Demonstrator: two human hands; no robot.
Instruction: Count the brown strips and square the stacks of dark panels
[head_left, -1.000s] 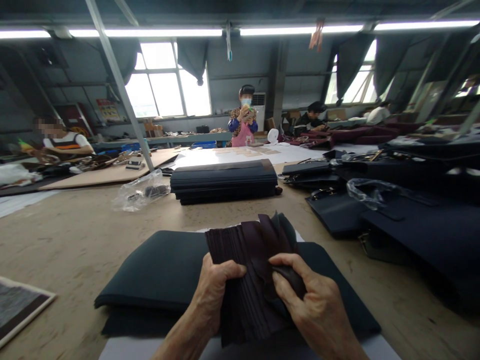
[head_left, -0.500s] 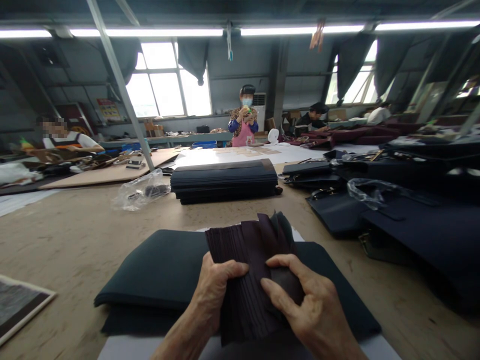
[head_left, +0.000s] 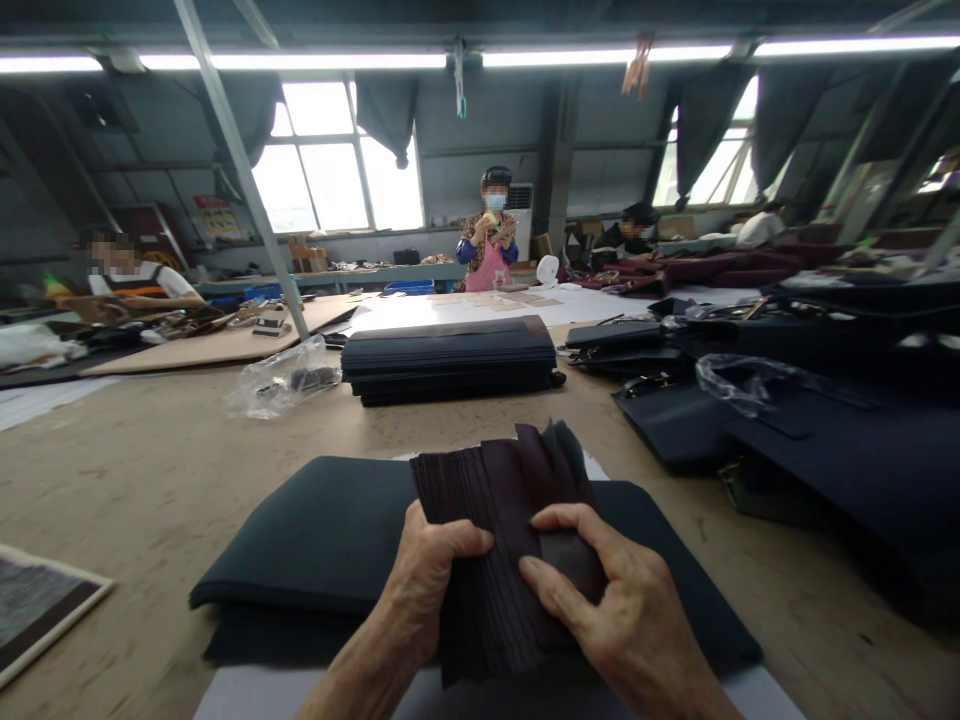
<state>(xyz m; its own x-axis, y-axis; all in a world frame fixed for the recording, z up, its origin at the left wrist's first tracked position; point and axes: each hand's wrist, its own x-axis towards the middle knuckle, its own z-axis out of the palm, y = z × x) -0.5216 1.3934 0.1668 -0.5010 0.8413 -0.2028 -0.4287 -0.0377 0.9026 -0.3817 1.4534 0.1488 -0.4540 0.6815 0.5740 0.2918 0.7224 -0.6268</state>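
Both hands clamped on the bundle of thin dark-maroon leather strips [head_left: 495, 500]. Left hand [head_left: 431, 570] grips its nine o'clock edge. Right hand [head_left: 622, 610] pinches loose pieces at three. Bundle sits above a flat dark-green fabric pad [head_left: 315, 540]. A few strips splay at twelve, most are unseparated.

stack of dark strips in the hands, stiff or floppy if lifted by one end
Probably floppy: the strips curl and splay on top. Likely to slide apart: layers fan out between left hand and right hand.
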